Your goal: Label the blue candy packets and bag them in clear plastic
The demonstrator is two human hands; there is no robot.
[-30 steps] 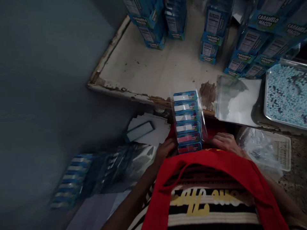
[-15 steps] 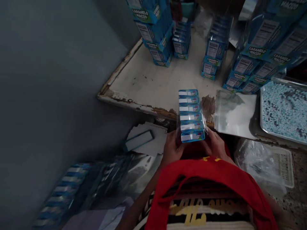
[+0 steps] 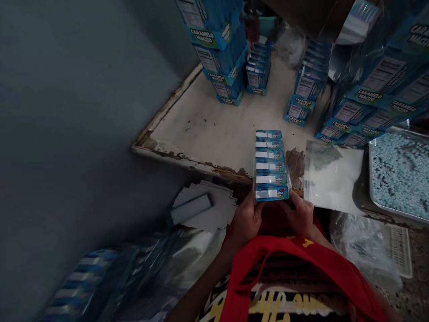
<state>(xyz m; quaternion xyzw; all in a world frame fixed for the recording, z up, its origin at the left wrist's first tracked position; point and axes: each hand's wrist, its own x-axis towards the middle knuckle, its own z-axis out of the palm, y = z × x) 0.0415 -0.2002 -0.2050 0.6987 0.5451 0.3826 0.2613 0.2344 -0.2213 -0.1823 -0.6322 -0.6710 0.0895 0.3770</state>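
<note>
A row of several small blue candy boxes in a clear plastic bag, a candy pack (image 3: 271,166), lies at the front edge of the table, right in front of me. My left hand (image 3: 248,213) is closed on the near left corner of this pack. On its near right corner my right hand (image 3: 300,213) grips the bag's plastic. The fingertips are partly hidden under the pack's near end. Just right of the pack lies a stack of clear plastic bags (image 3: 331,176).
Wrapped stacks of blue candy boxes (image 3: 219,58) stand at the back of the worn white table (image 3: 187,134), with more stacks (image 3: 362,107) at right. A metal tray (image 3: 371,179) holds pale blue candies. Below are white cards (image 3: 214,203) and a plastic crate (image 3: 398,250).
The view has shifted slightly, so most things sit a little lower and further right. Both hands have drawn in at the pack's near end and still hold it.
</note>
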